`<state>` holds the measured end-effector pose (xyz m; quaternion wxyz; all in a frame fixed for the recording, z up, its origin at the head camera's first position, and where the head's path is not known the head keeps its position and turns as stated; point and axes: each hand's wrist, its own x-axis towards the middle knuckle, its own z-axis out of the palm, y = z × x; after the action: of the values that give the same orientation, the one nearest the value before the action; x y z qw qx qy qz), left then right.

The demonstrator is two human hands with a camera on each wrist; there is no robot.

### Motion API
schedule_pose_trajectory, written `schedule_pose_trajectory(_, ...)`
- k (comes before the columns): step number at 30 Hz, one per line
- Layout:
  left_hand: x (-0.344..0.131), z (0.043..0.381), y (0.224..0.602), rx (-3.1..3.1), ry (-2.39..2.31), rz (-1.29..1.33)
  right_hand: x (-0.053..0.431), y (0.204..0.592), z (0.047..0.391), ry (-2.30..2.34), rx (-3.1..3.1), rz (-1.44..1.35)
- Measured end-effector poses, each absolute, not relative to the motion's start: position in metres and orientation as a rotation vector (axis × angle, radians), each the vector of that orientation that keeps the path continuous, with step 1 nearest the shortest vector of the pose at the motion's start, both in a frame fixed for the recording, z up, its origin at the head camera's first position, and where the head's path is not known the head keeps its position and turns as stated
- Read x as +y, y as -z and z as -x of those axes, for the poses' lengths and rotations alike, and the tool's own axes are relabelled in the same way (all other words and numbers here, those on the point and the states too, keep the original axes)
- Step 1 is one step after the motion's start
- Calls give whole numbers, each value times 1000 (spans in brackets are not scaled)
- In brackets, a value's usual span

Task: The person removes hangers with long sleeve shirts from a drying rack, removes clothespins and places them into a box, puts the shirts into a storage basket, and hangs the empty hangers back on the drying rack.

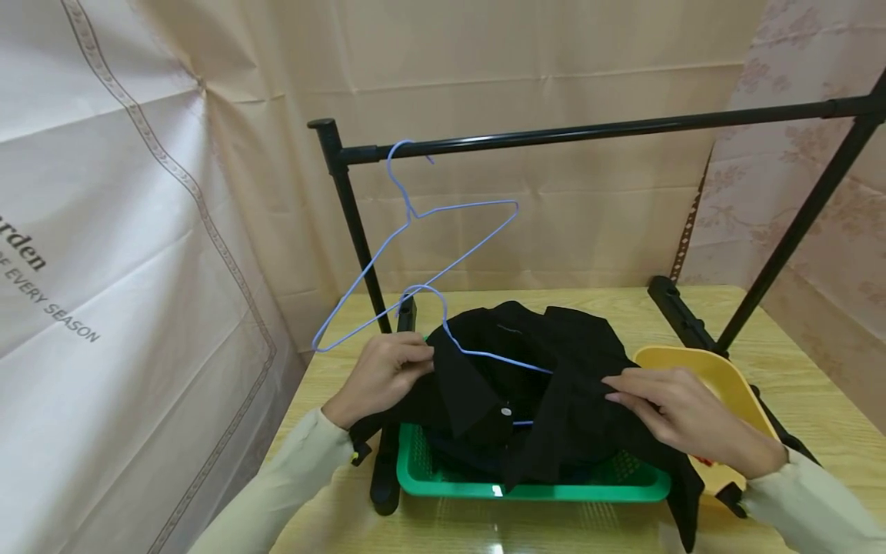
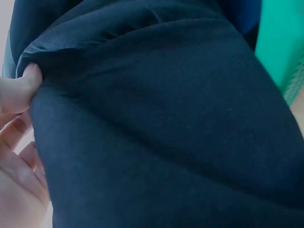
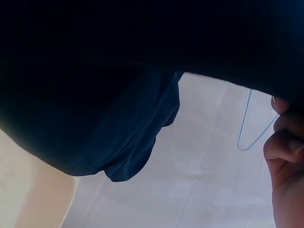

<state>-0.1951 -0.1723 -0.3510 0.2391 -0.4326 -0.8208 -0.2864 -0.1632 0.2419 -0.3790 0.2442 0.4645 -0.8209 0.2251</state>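
Observation:
A black collared shirt (image 1: 581,338) with a pale button lies spread over a green basket (image 1: 581,491). Inside its neck is a blue wire hanger (image 1: 508,361), whose hook sticks out past the collar on the left; most of the rest is hidden by cloth. At the shirt's left shoulder, my left hand (image 1: 384,373) pinches the fabric, thumb on top in the left wrist view. My right hand (image 1: 681,408) pinches the opposite shoulder between thumb and fingers. One sleeve drops over the basket's right front corner. Dark cloth fills much of the right wrist view.
Another blue hanger (image 1: 471,205) hangs from the left end of a black rack's rail (image 1: 588,134). The rack's feet stand on the wooden table (image 1: 796,377) on both sides. A yellow bin (image 1: 720,373) sits right of the basket, partly behind my right hand. Curtains surround the table.

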Motion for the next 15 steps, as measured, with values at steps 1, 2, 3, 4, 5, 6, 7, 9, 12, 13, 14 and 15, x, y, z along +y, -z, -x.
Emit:
schedule_pose_trajectory(1,-172,195,351,-2243,784,1187,241,379,164,-619,-2237,-1270)
schedule_pose_trajectory(2,-172,195,350,-2242,785,1190,241,379,164,-626,-2232,-1274)
schedule_pose_trajectory(3,-172,195,351,-2240,792,1193,240,380,164,-631,-2225,-1276)
schedule_pose_trajectory(4,-173,196,351,-2236,809,1197,239,380,164,-640,-2222,-1279)
schedule_pose_trajectory(5,-174,196,352,-2235,830,1201,239,380,164,-650,-2220,-1283)
schedule_pose_trajectory(6,-175,196,353,-2233,852,1206,238,381,164,-658,-2217,-1288)
schedule_pose_trajectory(7,-176,196,353,-2232,877,1212,237,381,164,-661,-2220,-1289)
schedule_pose_trajectory(9,-180,195,354,-2229,910,1223,238,381,164,-667,-2227,-1277)
schedule_pose_trajectory(12,-186,195,353,-2236,940,1220,241,378,166,-662,-2227,-1218)
schedule_pose_trajectory(13,-188,195,352,-2241,943,1204,243,377,167,-649,-2219,-1184)
schedule_pose_trajectory(14,-191,195,352,-2245,949,1183,246,376,168,-641,-2207,-1147)
schedule_pose_trajectory(15,-193,195,352,-2251,965,1163,248,375,170,-644,-2192,-1118)
